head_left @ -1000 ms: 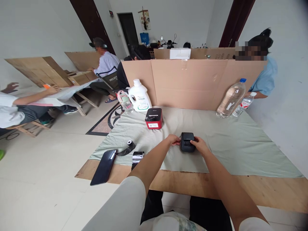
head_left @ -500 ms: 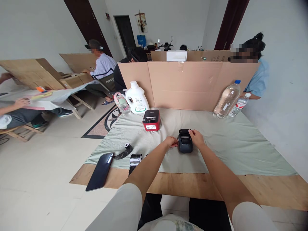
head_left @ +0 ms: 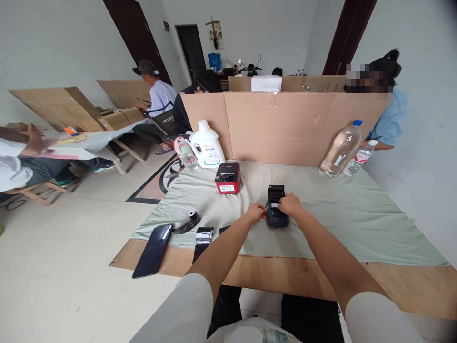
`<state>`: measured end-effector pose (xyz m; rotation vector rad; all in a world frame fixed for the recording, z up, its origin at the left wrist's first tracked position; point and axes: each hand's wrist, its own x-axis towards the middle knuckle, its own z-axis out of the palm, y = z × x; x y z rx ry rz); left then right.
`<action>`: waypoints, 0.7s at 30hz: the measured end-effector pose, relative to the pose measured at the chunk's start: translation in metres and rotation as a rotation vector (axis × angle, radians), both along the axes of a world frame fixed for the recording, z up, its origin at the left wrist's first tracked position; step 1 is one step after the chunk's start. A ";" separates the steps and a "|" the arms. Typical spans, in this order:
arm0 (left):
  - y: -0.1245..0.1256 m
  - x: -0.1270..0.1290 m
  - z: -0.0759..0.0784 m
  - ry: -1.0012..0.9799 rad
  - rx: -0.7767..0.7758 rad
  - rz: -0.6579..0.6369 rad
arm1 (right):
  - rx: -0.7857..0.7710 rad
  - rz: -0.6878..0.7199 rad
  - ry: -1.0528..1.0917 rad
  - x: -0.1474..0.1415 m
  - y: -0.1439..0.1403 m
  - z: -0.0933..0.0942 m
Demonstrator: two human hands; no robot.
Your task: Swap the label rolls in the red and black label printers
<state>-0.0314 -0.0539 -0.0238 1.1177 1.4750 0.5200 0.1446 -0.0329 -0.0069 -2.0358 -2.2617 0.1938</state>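
Note:
A small black label printer (head_left: 276, 209) sits on the pale green cloth (head_left: 339, 214) in front of me, its lid tipped up at the back. My left hand (head_left: 256, 211) presses against the printer's left side. My right hand (head_left: 291, 205) rests on top of the printer, fingers reaching into the opened compartment. A red and black printer (head_left: 228, 178) stands a little farther back to the left.
A phone (head_left: 154, 244), a roll of dark tape (head_left: 189, 221) and a shiny roll (head_left: 203, 236) lie at the table's left front. A white jug (head_left: 206, 145) and two water bottles (head_left: 341, 149) stand by the cardboard screen (head_left: 285, 126). Other people sit at nearby tables.
The black printer's lid has come up from shut. My right hand moved from the printer's right side onto its top; my left hand stayed at its left side.

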 end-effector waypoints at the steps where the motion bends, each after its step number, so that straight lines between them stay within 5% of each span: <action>1: -0.002 0.001 -0.002 0.021 0.023 0.004 | -0.016 -0.001 -0.013 -0.002 0.004 0.001; 6: -0.012 0.004 -0.010 0.105 0.139 0.029 | -0.073 -0.004 -0.070 -0.007 0.011 0.010; 14: -0.032 -0.005 -0.004 -0.104 0.206 0.194 | -0.047 0.055 0.009 0.009 -0.010 0.024; 21: -0.058 -0.028 0.025 -0.376 0.337 0.265 | 0.027 0.065 0.538 0.008 -0.044 0.033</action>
